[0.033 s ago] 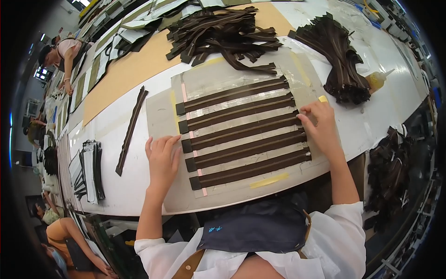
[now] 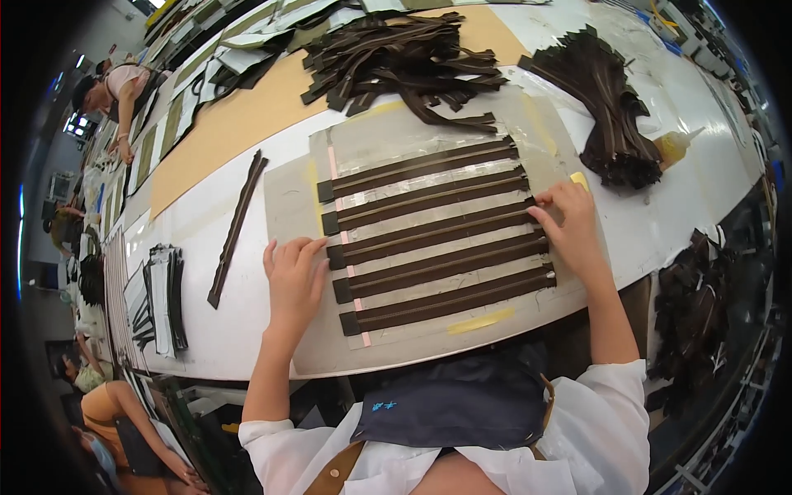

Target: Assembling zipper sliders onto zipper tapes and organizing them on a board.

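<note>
Right now both hands lie flat on a grey board (image 2: 462, 346) that sits at the near edge of the white counter (image 2: 206, 330). Five brown strips (image 2: 437, 227) lie across the board in a row, one above the other, each set apart from the next by a pale gap. The left hand (image 2: 293, 280) rests with its fingers spread, tips just touching the left end of the third strip and holding nothing. The right hand (image 2: 569, 223) presses down at the right ends of the third and fourth strips, fingers bent close together, pinning rather than gripping.

The board's near edge overhangs the counter slightly toward the person's dark apron (image 2: 462, 404). Left of the board, a single strip (image 2: 237, 227) lies alone on bare counter, well apart, with open surface around it. Farther left stands a stack of dark and white pieces (image 2: 161, 301) near the counter's edge. Beyond the board, a loose heap of strips (image 2: 404, 58) crowds the far side, and a second bundle (image 2: 606, 107) lies to the right, near a yellow bottle (image 2: 676, 147). Another person (image 2: 120, 91) works far off to the left.
</note>
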`<state>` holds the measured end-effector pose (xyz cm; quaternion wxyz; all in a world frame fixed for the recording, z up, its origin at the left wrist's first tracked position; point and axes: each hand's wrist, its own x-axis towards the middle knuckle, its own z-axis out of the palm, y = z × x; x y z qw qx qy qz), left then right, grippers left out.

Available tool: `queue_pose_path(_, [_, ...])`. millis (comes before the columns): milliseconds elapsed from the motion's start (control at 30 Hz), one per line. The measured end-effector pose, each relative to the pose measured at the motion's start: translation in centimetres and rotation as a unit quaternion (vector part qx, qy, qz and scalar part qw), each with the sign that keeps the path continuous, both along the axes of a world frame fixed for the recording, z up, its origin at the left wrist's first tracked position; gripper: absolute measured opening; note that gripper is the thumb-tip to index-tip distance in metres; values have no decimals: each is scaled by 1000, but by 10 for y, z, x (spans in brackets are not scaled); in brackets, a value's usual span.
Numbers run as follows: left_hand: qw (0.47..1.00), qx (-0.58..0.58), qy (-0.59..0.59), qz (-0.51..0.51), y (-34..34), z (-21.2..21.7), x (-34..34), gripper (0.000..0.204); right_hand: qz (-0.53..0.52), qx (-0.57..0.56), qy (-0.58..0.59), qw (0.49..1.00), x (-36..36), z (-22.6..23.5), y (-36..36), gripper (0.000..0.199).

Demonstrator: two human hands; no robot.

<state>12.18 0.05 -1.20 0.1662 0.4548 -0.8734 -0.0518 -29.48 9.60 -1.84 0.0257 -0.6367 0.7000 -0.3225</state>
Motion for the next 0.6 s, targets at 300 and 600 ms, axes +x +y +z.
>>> queue_pose_path(300, [1000, 11, -2, -24, -8, 2, -1, 25, -9, -8, -81, 997, 11, -13, 0, 19])
queue_pose_path(600, [999, 33, -9, -23, -34, 4, 4, 12, 9, -21, -142, 990, 11, -14, -3, 23])
